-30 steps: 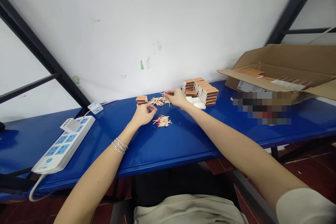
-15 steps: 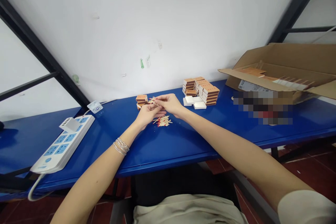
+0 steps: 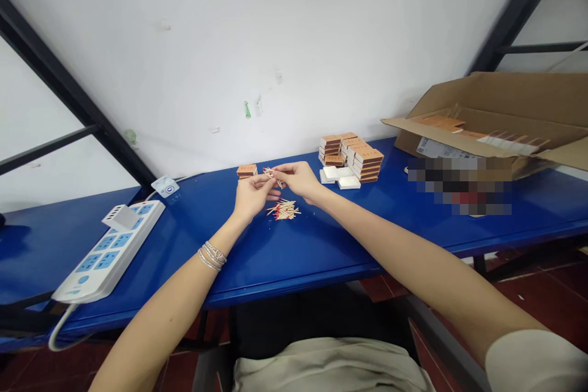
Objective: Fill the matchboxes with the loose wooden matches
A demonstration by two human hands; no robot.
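Both my hands meet above the blue table (image 3: 294,251), fingertips pinched on a small bunch of matchsticks (image 3: 272,175). My left hand (image 3: 250,194), with bracelets on its wrist, closes on the bunch from the left. My right hand (image 3: 299,179) closes on it from the right. Just below them a loose pile of red-tipped matchsticks (image 3: 283,210) lies on the table. A small stack of orange matchboxes (image 3: 247,170) sits behind my left hand. Larger stacks of matchboxes (image 3: 356,156) and white inner trays (image 3: 342,177) stand right of my right hand.
A white and blue power strip (image 3: 108,251) lies at the left, its cable hanging off the front edge. An open cardboard box (image 3: 496,128) sits at the right end. A white wall runs behind the table, with black metal frame bars at both sides.
My right hand drew back from the scattered matchsticks by the matchbox stacks and met my left hand. Both now hold the bunch together above the pile.
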